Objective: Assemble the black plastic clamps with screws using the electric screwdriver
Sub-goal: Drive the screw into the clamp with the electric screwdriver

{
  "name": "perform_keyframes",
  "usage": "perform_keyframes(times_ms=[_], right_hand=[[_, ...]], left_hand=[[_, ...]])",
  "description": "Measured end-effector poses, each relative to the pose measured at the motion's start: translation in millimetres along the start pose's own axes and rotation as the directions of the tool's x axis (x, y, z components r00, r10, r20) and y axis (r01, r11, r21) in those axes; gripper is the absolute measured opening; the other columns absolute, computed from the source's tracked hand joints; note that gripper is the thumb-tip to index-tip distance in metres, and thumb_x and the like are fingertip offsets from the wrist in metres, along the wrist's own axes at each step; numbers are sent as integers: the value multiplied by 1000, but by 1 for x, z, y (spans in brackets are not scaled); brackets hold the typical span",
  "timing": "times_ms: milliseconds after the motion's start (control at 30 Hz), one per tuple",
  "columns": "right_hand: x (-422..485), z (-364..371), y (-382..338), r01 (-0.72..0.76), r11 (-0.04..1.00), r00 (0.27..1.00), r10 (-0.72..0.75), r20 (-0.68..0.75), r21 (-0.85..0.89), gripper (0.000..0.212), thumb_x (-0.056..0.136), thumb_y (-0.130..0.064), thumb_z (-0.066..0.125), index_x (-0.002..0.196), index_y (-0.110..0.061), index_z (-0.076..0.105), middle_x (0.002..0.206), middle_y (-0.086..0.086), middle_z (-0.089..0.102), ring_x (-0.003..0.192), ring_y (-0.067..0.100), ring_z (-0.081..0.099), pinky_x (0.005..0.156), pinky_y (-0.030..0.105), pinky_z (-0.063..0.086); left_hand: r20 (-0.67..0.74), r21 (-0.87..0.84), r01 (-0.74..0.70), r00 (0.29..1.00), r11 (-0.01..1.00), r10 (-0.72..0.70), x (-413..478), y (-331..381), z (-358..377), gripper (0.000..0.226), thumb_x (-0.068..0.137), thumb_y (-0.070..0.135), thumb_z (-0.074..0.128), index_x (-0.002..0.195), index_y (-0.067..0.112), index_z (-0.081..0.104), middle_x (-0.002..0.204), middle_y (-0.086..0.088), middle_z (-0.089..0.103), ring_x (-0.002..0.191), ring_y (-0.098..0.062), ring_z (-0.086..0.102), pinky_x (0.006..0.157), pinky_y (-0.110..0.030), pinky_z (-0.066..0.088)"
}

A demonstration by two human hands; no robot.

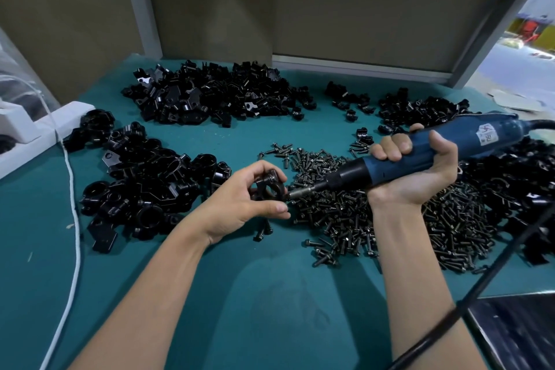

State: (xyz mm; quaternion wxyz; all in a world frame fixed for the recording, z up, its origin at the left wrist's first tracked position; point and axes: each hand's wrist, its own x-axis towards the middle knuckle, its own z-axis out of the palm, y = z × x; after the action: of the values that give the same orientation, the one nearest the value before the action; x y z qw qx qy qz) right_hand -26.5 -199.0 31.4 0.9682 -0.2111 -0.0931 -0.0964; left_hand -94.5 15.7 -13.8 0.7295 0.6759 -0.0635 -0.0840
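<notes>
1. Looking over the teal table mat (210, 294), we find bare room only in the near middle, between our forearms.
2. Heaps of black clamp parts ring that room on the left (144, 183), at the far side (210, 96) and on the right (525, 183). A broad pile of dark screws (390, 219) lies right of centre.
3. Brown panels (360, 15) close the far edge. A white foam block (45, 135) sits at the left edge, and a white cord (73, 189) runs toward us beside it.
4. A black cable (450, 315) crosses our right forearm at the near right.
5. Our left hand (243, 204) curls thumb and fingers round a black clamp (268, 186), held at the left rim of the screw pile.
6. Our right hand (420, 168) is wrapped tight round the blue electric screwdriver (435, 147), palm up. The tool lies nearly level, and its bit tip meets the clamp's right side.
7. A white label (488, 135) sits on the screwdriver's body beyond our grip; its marks are too blurred for us to read.
</notes>
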Motion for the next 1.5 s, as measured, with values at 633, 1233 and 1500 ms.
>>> perform_keyframes(times_ms=[633,1233,1500], right_hand=[[-2,2,3,7,1000,997,-5,-78,20,14,71,-28,50,75,-14,51,52,-6,43,42,10,39,45,20,35],[-2,1,6,15,999,990,-10,-143,32,15,70,-28,52,74,-14,49,53,-7,41,43,10,39,45,21,35],[-2,0,5,8,998,986,2,-165,63,14,69,-28,53,72,-15,49,52,-7,42,42,9,39,44,20,36]], left_hand=[[-31,-1,-29,999,1000,29,-2,5,1,37,74,-3,77,99,21,64,106,-12,60,87,-35,74,79,-29,59],[-34,-31,-26,999,999,25,0,4,-2,38,74,-4,77,103,17,62,100,-7,63,87,-37,74,83,-36,60],[-20,-57,-54,998,997,53,-1,6,0,37,70,1,79,99,19,64,97,-5,64,87,-35,74,78,-29,59]])
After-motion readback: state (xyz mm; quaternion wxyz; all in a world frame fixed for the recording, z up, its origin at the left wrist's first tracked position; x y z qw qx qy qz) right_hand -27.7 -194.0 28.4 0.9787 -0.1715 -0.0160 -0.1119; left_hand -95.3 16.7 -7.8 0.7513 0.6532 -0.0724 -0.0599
